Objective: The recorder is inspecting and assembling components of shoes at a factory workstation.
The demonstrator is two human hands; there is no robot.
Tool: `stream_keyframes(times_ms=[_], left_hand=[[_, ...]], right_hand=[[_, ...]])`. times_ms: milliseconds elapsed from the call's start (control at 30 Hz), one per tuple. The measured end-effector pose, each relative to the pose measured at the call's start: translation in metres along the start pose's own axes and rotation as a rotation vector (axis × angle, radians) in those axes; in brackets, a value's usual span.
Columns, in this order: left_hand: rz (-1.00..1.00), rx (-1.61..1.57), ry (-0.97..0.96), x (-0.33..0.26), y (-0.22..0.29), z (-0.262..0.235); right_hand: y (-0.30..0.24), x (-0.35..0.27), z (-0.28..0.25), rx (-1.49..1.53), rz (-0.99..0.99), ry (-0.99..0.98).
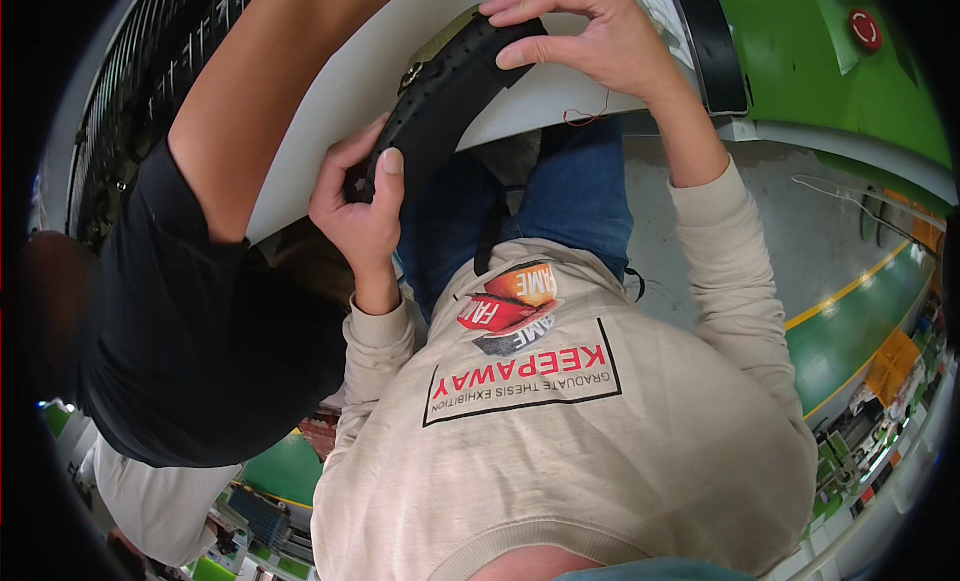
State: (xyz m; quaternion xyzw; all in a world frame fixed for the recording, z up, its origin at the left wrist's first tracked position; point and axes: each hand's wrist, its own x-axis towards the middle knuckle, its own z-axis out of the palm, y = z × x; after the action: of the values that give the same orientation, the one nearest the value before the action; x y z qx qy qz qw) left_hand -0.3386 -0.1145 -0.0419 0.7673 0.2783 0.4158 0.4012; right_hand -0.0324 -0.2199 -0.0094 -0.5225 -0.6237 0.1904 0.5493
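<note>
Both hands hold a long, curved black shoe-like piece (447,103) over the edge of a white work surface. A row of small holes runs along its side, with an olive-green part and a small metal fitting by the far edge. My left hand (362,196) is closed round its near left end, thumb on top. At the far right end my right hand (597,36) pinches it between thumb and fingers. The piece slants up from left to right. Its underside and exact kind are hard to make out.
A co-worker's bare arm (265,91) and black sleeve (190,311) reach in from the left. A black phone-like device (710,51) lies right of my right hand. Beyond it, a green panel bears a red push button (865,30). Thin red thread (588,116) hangs at the table edge (560,131).
</note>
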Motion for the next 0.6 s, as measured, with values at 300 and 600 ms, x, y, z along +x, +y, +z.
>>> stream_keyframes(times_ms=[300, 600], left_hand=[[-0.040, -0.033, -0.030, 0.006, 0.003, -0.004], [-0.001, 0.061, -0.167, 0.006, 0.023, -0.003]], right_hand=[[-0.017, 0.017, -0.013, 0.172, 0.445, -0.125], [0.014, -0.013, -0.011, 0.037, 0.398, -0.078]])
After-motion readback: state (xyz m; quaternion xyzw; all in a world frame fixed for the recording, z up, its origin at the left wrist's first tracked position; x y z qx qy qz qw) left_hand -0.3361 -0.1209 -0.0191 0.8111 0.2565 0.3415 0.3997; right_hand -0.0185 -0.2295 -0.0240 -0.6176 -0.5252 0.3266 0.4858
